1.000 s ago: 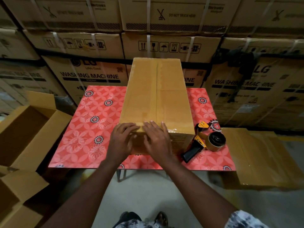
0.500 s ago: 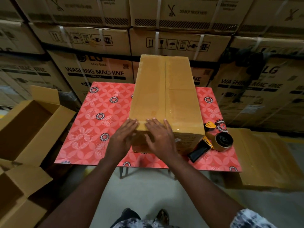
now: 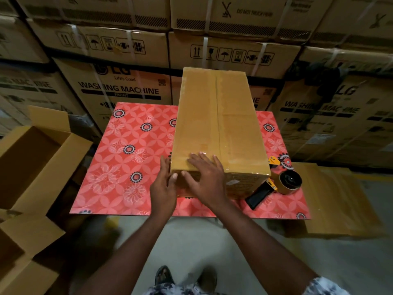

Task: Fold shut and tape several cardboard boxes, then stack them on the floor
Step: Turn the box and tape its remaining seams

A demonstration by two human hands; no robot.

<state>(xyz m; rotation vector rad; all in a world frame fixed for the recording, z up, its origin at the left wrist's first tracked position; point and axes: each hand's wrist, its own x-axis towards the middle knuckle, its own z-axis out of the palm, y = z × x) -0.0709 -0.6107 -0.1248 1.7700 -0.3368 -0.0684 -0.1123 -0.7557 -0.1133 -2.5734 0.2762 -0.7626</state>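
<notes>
Shifted leftward since a moment ago, the left hand [image 3: 162, 186] is pressing the near left corner of the box [image 3: 219, 124], while the right hand [image 3: 204, 177] is lying flat on top, fingers [image 3: 196, 159] straight, gripping nothing. Standing on the surface [image 3: 119, 167], the box is looking stiff, tape-slick and probably light, so its bottom edges seem the best hold.

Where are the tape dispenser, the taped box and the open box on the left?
tape dispenser [image 3: 258, 195]: head view, black handle.
taped box [image 3: 219, 124]: head view, top face.
open box [image 3: 27, 158]: head view, inner wall.
</notes>
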